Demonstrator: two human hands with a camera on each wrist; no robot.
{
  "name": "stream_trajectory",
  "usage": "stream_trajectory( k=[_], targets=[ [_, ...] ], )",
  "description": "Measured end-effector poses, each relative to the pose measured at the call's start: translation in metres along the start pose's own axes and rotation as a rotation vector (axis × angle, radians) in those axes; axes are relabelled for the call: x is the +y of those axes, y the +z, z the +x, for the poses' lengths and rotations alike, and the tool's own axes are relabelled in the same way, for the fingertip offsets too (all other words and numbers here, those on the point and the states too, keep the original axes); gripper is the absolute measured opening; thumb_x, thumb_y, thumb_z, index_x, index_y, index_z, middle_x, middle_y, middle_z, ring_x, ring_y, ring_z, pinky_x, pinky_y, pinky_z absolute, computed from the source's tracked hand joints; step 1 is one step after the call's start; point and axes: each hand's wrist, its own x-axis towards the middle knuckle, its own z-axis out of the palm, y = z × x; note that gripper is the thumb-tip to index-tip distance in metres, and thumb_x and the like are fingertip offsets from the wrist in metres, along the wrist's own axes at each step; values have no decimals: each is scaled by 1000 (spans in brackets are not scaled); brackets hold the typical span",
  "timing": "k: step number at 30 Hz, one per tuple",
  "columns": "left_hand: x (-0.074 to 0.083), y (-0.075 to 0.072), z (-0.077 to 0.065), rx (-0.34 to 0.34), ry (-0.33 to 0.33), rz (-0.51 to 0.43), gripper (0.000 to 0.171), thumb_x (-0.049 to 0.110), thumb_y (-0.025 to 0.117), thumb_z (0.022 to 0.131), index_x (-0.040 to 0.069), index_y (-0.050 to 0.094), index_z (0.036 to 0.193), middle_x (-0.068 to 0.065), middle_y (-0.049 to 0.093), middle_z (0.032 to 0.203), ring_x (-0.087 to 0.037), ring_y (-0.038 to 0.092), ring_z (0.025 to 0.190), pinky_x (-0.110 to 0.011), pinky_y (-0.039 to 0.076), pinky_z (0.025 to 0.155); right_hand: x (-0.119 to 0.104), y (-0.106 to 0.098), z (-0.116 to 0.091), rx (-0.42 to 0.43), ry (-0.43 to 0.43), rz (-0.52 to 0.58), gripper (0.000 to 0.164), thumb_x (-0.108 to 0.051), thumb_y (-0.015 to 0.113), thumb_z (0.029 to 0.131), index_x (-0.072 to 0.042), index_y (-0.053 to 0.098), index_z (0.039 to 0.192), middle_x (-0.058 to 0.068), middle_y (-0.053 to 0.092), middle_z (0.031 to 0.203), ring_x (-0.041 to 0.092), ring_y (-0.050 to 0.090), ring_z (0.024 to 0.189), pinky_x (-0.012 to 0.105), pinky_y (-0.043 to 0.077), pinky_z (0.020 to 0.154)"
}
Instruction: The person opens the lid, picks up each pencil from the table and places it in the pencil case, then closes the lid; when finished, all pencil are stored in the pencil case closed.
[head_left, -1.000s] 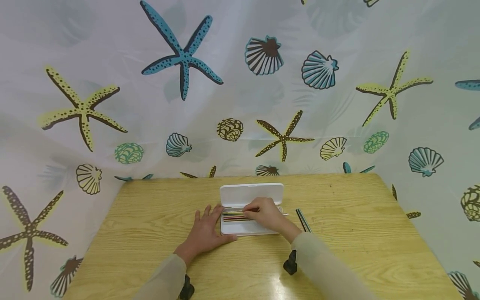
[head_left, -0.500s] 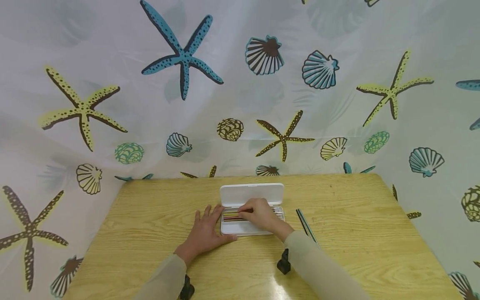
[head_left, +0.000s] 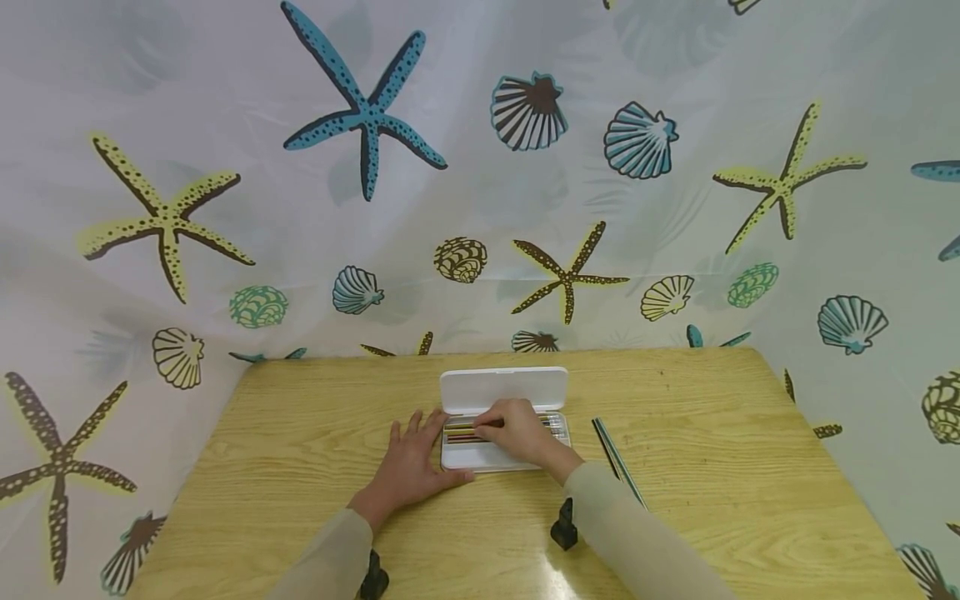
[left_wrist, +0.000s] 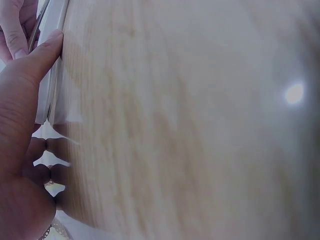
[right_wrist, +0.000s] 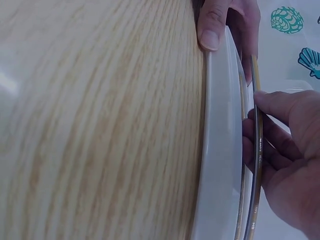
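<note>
A white hinged pencil case (head_left: pixel 480 457) lies on the table with its lid raised at the back. Several coloured pencils (head_left: pixel 457 439) lie lengthwise inside it. My left hand (head_left: pixel 408 467) spreads around the case's left end, its fingers fairly straight and its thumb touching the front rim. Over the middle of the case is my right hand (head_left: pixel 519 429). Thumb and fingers of that hand pinch a long gold-and-dark pencil (right_wrist: pixel 258 145) in the right wrist view, parallel to the case. The right hand hides part of the pencils beneath it.
Beside the right forearm, dark and green pencils (head_left: pixel 619 462) lie on the wooden table (head_left: pixel 720 467), partly covered by the sleeve. Behind the table hangs a pale curtain (head_left: pixel 480 192) printed with shells and starfish.
My right hand has shifted slightly left over the case, its forearm following and uncovering more of the loose pencils on the table. The left hand has stayed still.
</note>
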Motion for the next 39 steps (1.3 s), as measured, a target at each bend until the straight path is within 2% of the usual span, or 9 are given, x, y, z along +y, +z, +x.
stream_trajectory(
  k=[6,18,27,39],
  targets=[
    [0,-1,1,4,-2,0,108,72,75,84,15,33,167,-19,36,169,-53,24,158,-81,11,121,0,0,0,6,-9,-11,13,-10,76,97,-3,84,104,10,79,96,19,72,88,21,54,74],
    [1,-1,0,13,1,-11,107,71,75,84,15,34,166,-21,38,168,-55,26,156,-82,12,120,-1,-2,-3,54,-14,-39,11,-7,78,95,-1,84,101,9,78,94,15,68,84,20,53,72],
    [-2,1,1,17,0,4,108,74,74,83,17,34,166,-19,38,169,-53,27,156,-81,13,121,-1,-25,-16,97,32,12,16,-14,76,97,-2,83,105,7,78,97,15,69,86,24,55,76],
    [-1,0,0,6,-4,-10,109,73,75,83,16,34,166,-19,37,169,-52,25,158,-80,11,122,15,-59,-49,158,112,78,18,-15,77,97,-2,82,108,6,78,99,10,66,84,23,54,73]
  ],
)
